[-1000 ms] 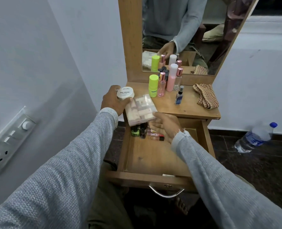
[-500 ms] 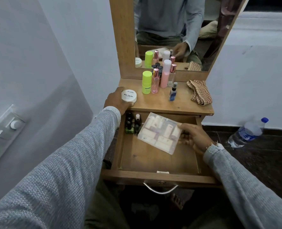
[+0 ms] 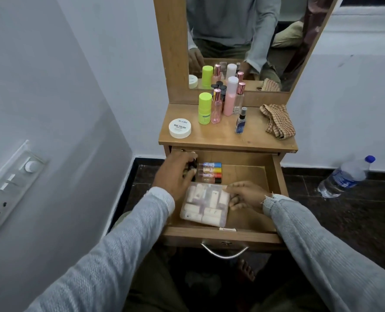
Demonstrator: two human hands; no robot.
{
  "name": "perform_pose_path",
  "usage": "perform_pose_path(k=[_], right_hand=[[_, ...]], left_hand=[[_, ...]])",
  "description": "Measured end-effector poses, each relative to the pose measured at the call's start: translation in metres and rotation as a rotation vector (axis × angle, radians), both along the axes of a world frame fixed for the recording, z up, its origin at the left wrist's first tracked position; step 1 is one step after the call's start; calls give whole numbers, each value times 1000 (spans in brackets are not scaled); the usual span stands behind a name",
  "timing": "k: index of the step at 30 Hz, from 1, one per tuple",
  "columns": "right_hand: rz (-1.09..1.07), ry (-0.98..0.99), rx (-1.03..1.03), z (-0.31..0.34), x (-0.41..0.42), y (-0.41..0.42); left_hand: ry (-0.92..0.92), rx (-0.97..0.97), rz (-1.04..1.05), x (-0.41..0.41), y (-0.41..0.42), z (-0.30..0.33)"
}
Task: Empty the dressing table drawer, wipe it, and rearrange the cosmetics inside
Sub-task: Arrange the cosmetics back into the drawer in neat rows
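Four capped vials [image 3: 210,172] lie in the drawer [image 3: 250,172]; right hand [image 3: 246,195] pinches one clear pouch [image 3: 205,204]; left hand [image 3: 175,174] grips dark bottles.

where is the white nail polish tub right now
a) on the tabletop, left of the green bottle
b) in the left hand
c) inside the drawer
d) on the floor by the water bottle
a: the white tub sits on the tabletop, left of the green bottle, with no hand on it; the left hand is down in the drawer.
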State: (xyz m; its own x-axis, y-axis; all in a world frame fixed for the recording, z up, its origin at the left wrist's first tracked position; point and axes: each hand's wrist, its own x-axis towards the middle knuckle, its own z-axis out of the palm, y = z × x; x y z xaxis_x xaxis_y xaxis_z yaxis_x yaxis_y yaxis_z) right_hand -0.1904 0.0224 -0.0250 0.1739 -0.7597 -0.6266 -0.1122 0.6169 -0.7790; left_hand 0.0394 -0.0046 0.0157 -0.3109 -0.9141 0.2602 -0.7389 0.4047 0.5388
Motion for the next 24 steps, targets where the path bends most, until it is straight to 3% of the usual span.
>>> perform_pose_path(k=[9,16,24], right_hand=[[-27,90,2,-12,27,-10],[-166,173,-92,-20,40,-14],[-155,344,-171,-32,43,-12]], left_hand=[[-339,335,-260,-13,24,-36],[-537,358,-273,-11,22,-47],[-584,394,-270,-12,22,-47]])
